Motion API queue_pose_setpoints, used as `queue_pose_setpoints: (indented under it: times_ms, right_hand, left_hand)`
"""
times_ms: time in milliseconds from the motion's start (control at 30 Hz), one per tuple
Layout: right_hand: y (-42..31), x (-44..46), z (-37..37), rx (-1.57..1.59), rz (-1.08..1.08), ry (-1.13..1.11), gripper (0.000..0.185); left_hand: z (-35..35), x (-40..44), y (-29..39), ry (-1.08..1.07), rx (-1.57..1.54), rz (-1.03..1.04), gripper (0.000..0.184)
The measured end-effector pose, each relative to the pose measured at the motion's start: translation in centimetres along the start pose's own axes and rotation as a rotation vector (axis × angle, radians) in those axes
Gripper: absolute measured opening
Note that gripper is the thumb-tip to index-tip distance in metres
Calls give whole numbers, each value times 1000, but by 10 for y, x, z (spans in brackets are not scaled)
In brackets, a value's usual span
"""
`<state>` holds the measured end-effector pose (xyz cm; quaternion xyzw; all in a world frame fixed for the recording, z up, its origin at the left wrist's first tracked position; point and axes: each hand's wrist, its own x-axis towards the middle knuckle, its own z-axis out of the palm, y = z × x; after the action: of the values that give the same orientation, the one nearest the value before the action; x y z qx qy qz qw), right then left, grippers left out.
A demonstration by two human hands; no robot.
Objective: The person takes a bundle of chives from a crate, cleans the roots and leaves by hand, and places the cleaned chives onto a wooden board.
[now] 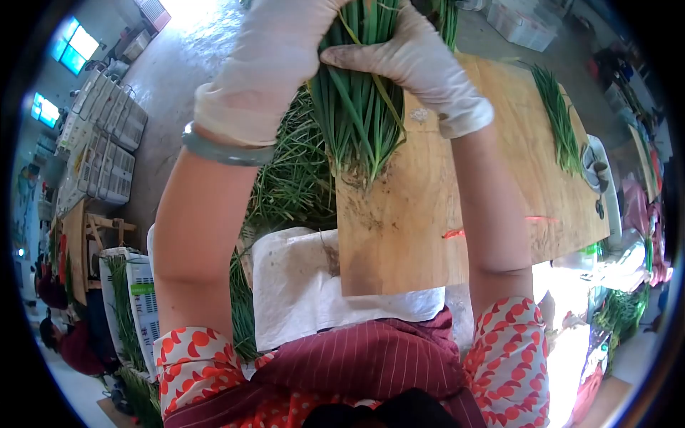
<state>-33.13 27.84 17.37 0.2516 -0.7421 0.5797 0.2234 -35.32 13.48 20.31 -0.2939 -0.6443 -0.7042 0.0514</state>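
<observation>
Over the left edge of the board (399, 246), a bunch of greens (360, 107) is clasped by the right hand (421, 63), while the left hand's (282, 53) closure cannot be told, and leaves might be spilled if that clasp were slackened.

Smooth leaves (357, 107), matt wooden board (407, 250), cloth apron (371, 357), glossy bangle (228, 155), plastic crates (110, 171)

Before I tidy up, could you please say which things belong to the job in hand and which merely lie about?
Likely job things:
long green leafy bundle, held by white-gloved left hand and right hand
pale wooden board

Likely just lying about:
thin red strip
stacked white plastic crates
</observation>
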Motion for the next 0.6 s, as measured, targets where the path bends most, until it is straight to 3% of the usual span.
queue_pose_setpoints:
  times_ms: [67, 100, 133, 200, 233, 267, 333, 367, 400, 467, 500, 533, 600]
  right_hand:
    - [-33, -5, -10, 632, 242, -175, 72]
    - [-11, -10, -12, 371, 62, -153, 47]
    - [13, -11, -8, 370, 62, -147, 47]
    - [32, -11, -2, 193, 64, -136, 46]
    - [29, -10, -1, 48, 4, -170, 46]
    - [26, -10, 0, -90, -60, -196, 47]
    - [18, -14, 1, -13, 115, -225, 55]
    - [39, -11, 8, 53, 76, -143, 80]
    - [40, -17, 10, 50, 77, -140, 80]
    - [39, -33, 13, -110, 58, -39, 102]
    - [63, -41, 16, -202, -35, -50, 118]
    - [78, -53, 19, -201, -37, -48, 118]
    - [101, -85, 25, -193, 142, -137, 119]
  left_hand:
    - [-3, -1, 4, -142, 14, 189, 26]
    - [3, -11, 6, -158, 695, 623, 29]
    - [5, -12, 0, -164, 693, 624, 29]
    - [10, -14, -12, -119, 181, -227, 33]
    - [15, -11, -12, -147, 223, 11, 33]
    - [20, -8, -12, -148, 221, 8, 33]
    - [32, -3, -20, 15, 204, -82, 32]
    - [35, -1, -19, 94, 196, -115, 31]
    - [36, 0, -13, 91, 193, -114, 31]
    - [33, -7, 4, 109, 96, -115, 22]
    - [31, -13, 12, 13, 58, -142, 18]
    - [18, -12, 3, 12, 61, -139, 18]
    - [-19, -8, -28, -132, 576, 400, 27]
